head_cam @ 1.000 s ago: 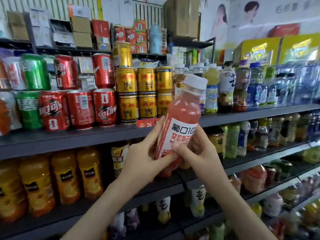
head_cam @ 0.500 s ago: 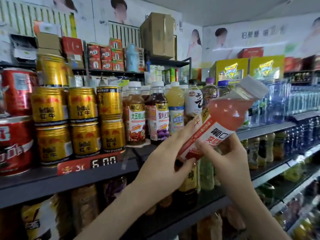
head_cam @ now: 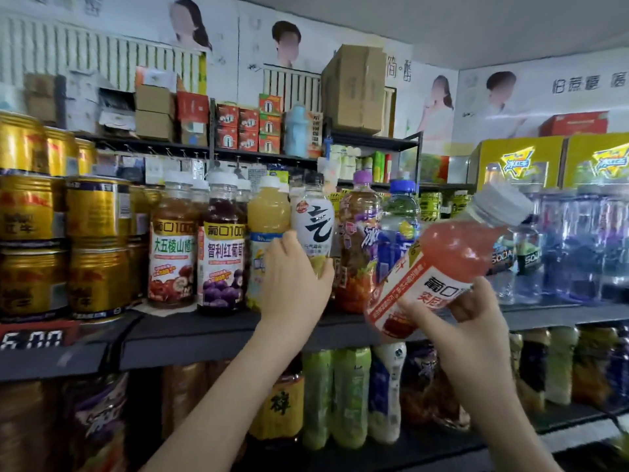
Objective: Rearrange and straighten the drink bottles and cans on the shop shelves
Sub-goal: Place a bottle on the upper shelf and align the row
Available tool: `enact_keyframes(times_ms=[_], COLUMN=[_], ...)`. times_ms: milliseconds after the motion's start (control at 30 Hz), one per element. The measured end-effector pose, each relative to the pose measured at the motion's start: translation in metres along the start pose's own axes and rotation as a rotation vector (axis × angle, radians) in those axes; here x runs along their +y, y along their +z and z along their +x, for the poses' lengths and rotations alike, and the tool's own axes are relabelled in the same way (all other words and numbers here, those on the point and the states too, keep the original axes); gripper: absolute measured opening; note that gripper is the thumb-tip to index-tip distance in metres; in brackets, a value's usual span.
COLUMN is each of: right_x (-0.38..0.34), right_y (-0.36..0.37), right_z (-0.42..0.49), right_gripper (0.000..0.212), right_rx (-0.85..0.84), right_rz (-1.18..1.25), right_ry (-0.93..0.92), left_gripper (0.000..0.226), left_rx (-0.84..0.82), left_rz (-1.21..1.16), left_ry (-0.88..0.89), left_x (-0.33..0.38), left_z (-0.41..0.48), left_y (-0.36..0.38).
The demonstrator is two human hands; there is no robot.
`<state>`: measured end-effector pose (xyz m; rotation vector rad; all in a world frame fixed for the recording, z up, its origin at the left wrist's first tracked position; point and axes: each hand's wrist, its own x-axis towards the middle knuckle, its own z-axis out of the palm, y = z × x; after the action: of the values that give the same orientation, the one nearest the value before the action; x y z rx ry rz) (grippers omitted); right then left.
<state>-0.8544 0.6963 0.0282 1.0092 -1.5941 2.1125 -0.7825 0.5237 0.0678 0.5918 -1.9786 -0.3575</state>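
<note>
My right hand (head_cam: 457, 310) grips a pink drink bottle (head_cam: 446, 253) with a white cap, tilted so the cap points up and right, in front of the upper shelf (head_cam: 204, 330). My left hand (head_cam: 294, 274) is curled round the lower part of a white-labelled bottle (head_cam: 311, 226) standing in the shelf's front row. Left of it stand a yellow juice bottle (head_cam: 267, 216), a grape juice bottle (head_cam: 223, 253) and a hawthorn juice bottle (head_cam: 173, 250). Right of it stand a purple-capped tea bottle (head_cam: 359, 240) and a blue-capped bottle (head_cam: 398, 226).
Stacked gold cans (head_cam: 92, 247) fill the shelf's left end, clear blue water bottles (head_cam: 575, 247) its right end. The shelf below holds green (head_cam: 333, 396) and dark bottles. Cardboard boxes (head_cam: 354, 86) and small red boxes sit on a rack behind. Yellow cartons (head_cam: 517, 163) stand at the right.
My left hand let go of the pink bottle and moved up to grip the white-labelled bottle on the shelf. The right hand alone now holds the pink bottle, tilted further right. The view shifted right.
</note>
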Motion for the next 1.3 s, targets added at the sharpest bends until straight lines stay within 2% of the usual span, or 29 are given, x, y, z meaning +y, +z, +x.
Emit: enact_keyframes(times_ms=[133,267,400,600,700,800,867,1000,1100,1233,1300], right_x=[0.007,0.011,0.015,0.023,0.024,0.025,0.023,0.019,0.022,0.027,0.031], right_y=[-0.011,-0.007,-0.002,0.009,0.018,0.032,0.046,0.075,0.095,0.109,0.11], right_z=[0.018,0.023,0.024,0.022,0.02,0.019,0.02,0.023,0.027,0.024,0.015], right_gripper=[0.053,0.052,0.05,0.045,0.04,0.039,0.044,0.044,0.044,0.07,0.084], right_rx=[-0.066,-0.106,-0.126,-0.144,-0.138,-0.137,-0.144,-0.187,-0.206,-0.218,-0.21], right_rz=[0.038,0.032,0.064,0.065,0.049,0.028,-0.023,-0.214,-0.381,-0.6,-0.705], right_ry=[0.009,0.0,0.001,0.025,0.044,0.055,0.046,-0.011,-0.025,-0.056,-0.128], left_gripper=[0.073,0.082,0.065,0.045,0.043,0.06,0.07,0.052,0.047,0.046,0.048], left_rx=[-0.007,-0.008,0.004,0.105,0.117,0.14,0.154,0.159,0.154,0.129,0.128], left_rz=[0.233,0.288,0.06,-0.287,-0.477,-0.571,-0.558,-0.539,-0.544,-0.553,-0.552], left_ry=[-0.103,-0.193,-0.256,-0.204,-0.229,-0.226,-0.214,-0.203,-0.221,-0.229,-0.235], left_x=[0.013,0.016,0.017,0.0,-0.014,-0.027,-0.033,-0.043,-0.053,-0.061,-0.063], left_z=[0.007,0.012,0.008,-0.026,-0.035,-0.037,-0.036,-0.033,-0.033,-0.032,-0.032], left_y=[0.026,0.04,0.032,-0.007,-0.031,-0.052,-0.061,-0.071,-0.07,-0.065,-0.064])
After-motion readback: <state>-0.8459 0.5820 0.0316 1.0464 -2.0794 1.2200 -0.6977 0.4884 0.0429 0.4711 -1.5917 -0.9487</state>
